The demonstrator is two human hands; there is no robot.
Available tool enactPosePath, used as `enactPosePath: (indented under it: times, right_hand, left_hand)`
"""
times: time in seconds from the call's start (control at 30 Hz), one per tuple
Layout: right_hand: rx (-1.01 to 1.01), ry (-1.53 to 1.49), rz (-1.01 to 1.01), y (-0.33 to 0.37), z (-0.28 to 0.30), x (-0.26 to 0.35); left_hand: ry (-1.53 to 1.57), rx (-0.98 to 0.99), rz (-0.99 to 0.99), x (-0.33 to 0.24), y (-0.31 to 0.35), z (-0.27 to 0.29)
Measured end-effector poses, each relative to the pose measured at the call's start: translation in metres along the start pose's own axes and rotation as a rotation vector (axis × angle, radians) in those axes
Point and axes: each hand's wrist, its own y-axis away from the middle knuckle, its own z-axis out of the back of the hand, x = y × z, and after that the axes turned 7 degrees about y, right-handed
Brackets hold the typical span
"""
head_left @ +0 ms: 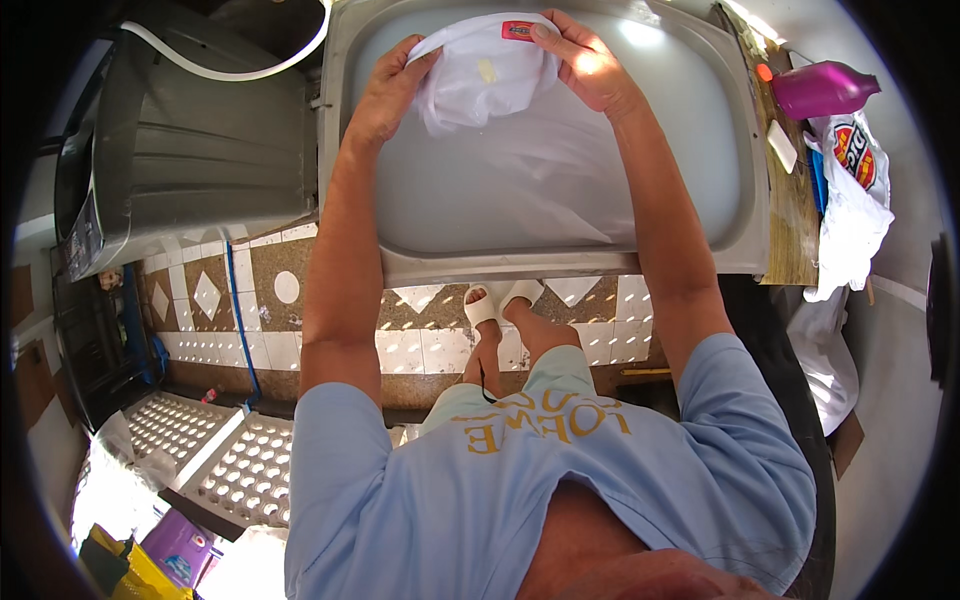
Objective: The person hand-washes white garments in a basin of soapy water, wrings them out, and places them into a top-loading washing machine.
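Over a grey basin (pixel 350 262) filled with cloudy water, I hold up a white garment (pixel 465 85). Its edge is stretched between my two hands, and its lower part hangs toward the water, where the rest of the cloth looks blurred under the surface. My left hand (pixel 393 92) pinches the edge at its left end. At the other end, my right hand (pixel 588 65) grips the edge with the thumb beside a small red label (pixel 518 31). A pale yellow spot (pixel 487 70) shows on the cloth.
A grey washing machine (pixel 210 140) with a white hose (pixel 200 70) stands left. Right of the basin, a wooden board (pixel 790 225) bears a magenta bottle (pixel 825 90) and a flat white piece (pixel 782 147); white cloth (pixel 850 235) hangs beside it. Perforated trays (pixel 240 470) lie lower left.
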Motion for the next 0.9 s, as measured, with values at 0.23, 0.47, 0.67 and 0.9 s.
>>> enactPosePath:
  times: [0.23, 0.47, 0.67, 0.9]
  right_hand:
    - [-0.096, -0.264, 0.045, -0.012, -0.002, -0.02]
    - [-0.057, -0.36, 0.087, -0.017, -0.006, -0.042]
    - [-0.142, -0.346, -0.083, -0.005, -0.022, -0.025]
    - [-0.228, -0.498, -0.163, 0.007, -0.026, -0.03]
  left_hand:
    - [-0.256, 0.078, 0.079, -0.014, 0.005, -0.002]
    - [-0.417, 0.054, 0.183, -0.019, 0.009, 0.002]
    - [-0.361, 0.031, 0.211, -0.019, 0.015, 0.008]
    - [-0.225, 0.013, 0.206, -0.008, 0.02, 0.003]
